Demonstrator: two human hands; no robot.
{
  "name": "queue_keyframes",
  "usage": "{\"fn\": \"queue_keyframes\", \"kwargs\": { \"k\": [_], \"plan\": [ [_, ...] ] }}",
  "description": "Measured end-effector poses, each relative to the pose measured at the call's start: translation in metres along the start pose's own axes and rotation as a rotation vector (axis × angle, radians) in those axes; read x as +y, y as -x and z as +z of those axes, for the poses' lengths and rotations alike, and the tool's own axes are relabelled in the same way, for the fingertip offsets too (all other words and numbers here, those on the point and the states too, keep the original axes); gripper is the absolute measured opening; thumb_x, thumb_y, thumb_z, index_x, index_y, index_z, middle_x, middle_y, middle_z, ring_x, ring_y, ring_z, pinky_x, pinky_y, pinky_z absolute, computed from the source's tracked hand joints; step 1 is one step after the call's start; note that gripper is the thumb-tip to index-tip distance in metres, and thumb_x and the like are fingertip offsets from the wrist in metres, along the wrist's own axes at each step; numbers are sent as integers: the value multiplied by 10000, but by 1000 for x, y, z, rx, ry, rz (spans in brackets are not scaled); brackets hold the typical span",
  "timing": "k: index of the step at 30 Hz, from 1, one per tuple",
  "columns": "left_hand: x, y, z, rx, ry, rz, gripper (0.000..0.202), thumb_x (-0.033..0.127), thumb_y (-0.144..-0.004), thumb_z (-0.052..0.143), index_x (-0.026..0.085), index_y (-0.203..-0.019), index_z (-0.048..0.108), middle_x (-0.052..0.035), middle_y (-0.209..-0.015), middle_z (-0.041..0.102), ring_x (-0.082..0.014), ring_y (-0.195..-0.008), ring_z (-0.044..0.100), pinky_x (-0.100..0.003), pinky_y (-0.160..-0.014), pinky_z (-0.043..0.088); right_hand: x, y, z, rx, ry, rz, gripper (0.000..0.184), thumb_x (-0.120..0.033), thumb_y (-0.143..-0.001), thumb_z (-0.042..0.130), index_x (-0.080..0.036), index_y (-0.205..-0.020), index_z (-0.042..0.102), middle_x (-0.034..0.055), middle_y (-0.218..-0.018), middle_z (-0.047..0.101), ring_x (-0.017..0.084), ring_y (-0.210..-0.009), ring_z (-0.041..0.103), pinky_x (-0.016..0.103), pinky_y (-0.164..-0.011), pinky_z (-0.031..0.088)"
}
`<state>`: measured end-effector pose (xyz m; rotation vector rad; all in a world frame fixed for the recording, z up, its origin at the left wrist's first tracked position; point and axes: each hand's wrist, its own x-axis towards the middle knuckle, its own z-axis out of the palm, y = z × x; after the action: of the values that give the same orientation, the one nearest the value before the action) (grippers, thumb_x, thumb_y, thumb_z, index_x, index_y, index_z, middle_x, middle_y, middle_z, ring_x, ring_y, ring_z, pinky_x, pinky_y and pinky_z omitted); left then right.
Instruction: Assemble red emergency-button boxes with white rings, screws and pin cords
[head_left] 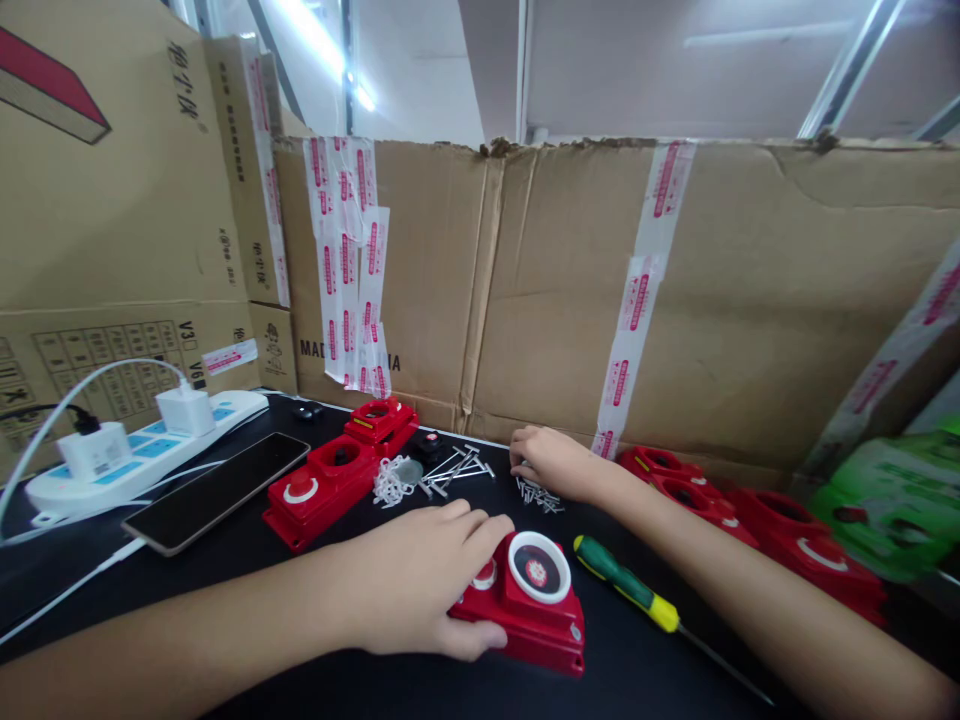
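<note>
My left hand (439, 580) is closed around the left end of a red housing (540, 645) that lies on the black table. A white ring (566, 570) sits on top of this housing, round a dark disc with a red and white mark. My right hand (551, 460) reaches to a small pile of screws (538, 497) near the cardboard wall. Its fingers curl down at the pile, and their tips are hidden, so I cannot make out what they hold. A green and yellow screwdriver (630, 585) lies between the housing and my right forearm.
More red housings stand at the back left (330, 485) and the right (802, 550). Metal T-shaped pieces (457, 470) and white rings (394, 482) lie mid-table. A phone (217, 492) and power strip (150, 450) are left, a green bag (892, 500) right. Cardboard (555, 300) walls the back.
</note>
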<state>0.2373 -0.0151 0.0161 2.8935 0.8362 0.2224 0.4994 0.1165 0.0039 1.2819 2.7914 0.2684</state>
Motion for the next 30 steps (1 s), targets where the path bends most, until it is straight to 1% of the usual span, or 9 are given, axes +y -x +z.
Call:
{"fn": "queue_keyframes", "kwargs": {
  "k": [6, 11, 15, 18, 21, 24, 26, 28, 30],
  "plan": [
    [0, 0, 0, -2, 1, -4, 692, 541, -918, 753, 155, -1455, 549, -122, -1218, 716, -339, -1108, 668, -423, -960, 539, -2, 3, -1, -10, -8, 7, 339, -379, -1042, 670, -201, -1330, 665, 113, -1368, 676, 247, -1137, 699, 468, -965, 612],
    [0, 0, 2, 2, -4, -13, 705, 533, -904, 768, 143, -1452, 558, -123, -1175, 713, -336, -1055, 682, -420, -907, 550, 2, 5, 0, -36, -33, 7, 340, -380, -1042, 670, -201, -1332, 664, 112, -1366, 677, 247, -1134, 700, 468, -962, 613],
    [1, -1, 1, 4, -4, -7, 697, 533, -906, 764, 142, -1446, 562, -124, -1168, 713, -332, -1040, 684, -414, -901, 549, 4, 4, 2, -31, -54, 19, 337, -379, -1042, 670, -202, -1329, 666, 112, -1365, 678, 245, -1131, 701, 465, -961, 614],
    [1, -1, 0, -1, 1, -12, 698, 526, -909, 761, 138, -1452, 558, -126, -1176, 714, -333, -1053, 683, -410, -908, 544, 3, 4, -4, -1, -76, 22, 339, -379, -1041, 671, -200, -1329, 666, 114, -1366, 677, 246, -1133, 700, 466, -963, 613],
    [0, -1, -1, -4, 20, -8, 700, 519, -908, 763, 150, -1464, 553, -119, -1174, 716, -331, -1061, 683, -404, -909, 541, 3, 10, -18, 60, -106, 35, 339, -378, -1041, 671, -202, -1331, 665, 111, -1368, 676, 248, -1139, 698, 471, -966, 611],
    [-3, 1, -2, -14, 51, -2, 710, 513, -904, 766, 160, -1478, 543, -120, -1180, 713, -333, -1072, 683, -407, -916, 542, 0, 32, -34, 124, -154, 54, 336, -380, -1036, 679, -184, -1309, 669, 102, -1319, 695, 244, -1109, 709, 467, -944, 617],
    [-6, 1, -2, -12, 94, -4, 715, 494, -893, 776, 170, -1484, 535, -118, -1213, 706, -333, -1101, 682, -411, -940, 543, -5, 55, -41, 144, -196, 61, 242, -359, -1030, 688, -167, -1177, 706, 69, -1161, 738, 208, -994, 723, 424, -891, 621],
    [-9, 1, -3, 12, 146, -2, 687, 455, -864, 800, 190, -1449, 556, -104, -1246, 696, -330, -1139, 677, -415, -972, 540, -15, 83, -44, 174, -244, 75, 62, -218, -983, 699, -167, -1007, 723, 28, -952, 758, 174, -839, 718, 360, -820, 606],
    [-12, -1, -4, 41, 177, 2, 638, 408, -829, 820, 198, -1387, 592, -96, -1259, 690, -330, -1167, 668, -425, -1001, 537, -27, 111, -44, 211, -288, 94, 59, -147, -946, 680, -185, -951, 724, 20, -902, 761, 155, -786, 714, 305, -767, 584]
  ]
}}
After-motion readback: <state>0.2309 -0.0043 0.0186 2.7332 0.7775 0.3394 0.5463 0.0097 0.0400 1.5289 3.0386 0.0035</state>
